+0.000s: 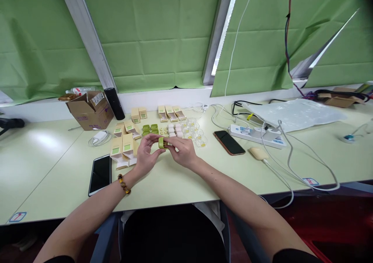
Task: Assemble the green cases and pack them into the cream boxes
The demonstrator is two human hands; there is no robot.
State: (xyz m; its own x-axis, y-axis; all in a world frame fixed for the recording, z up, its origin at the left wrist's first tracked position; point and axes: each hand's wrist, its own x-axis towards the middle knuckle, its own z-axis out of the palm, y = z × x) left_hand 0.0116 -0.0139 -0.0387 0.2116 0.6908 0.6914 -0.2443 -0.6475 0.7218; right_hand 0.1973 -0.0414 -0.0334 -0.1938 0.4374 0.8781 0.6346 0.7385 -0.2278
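Above the front part of the table, my left hand [147,154] grips a small green case [161,142] between thumb and fingers. My right hand [184,151] is closed against the right side of that case, its fingertips at the edge; anything small between them is hidden. Just behind my hands stand several similar green cases [150,128], tiny pale pieces [163,131], pink and white blocks [175,130] and clear round cups with yellow in them [194,130]. Left of my left hand lie open cream paper boxes [122,148] with green windows.
More cream boxes [171,113] stand at the back. A phone [100,174] lies at left, another [229,142] at right beside a power strip [258,135] with loose cables. A cardboard box [90,111] and black cylinder [114,103] stand back left; plastic sheeting [297,114] lies back right.
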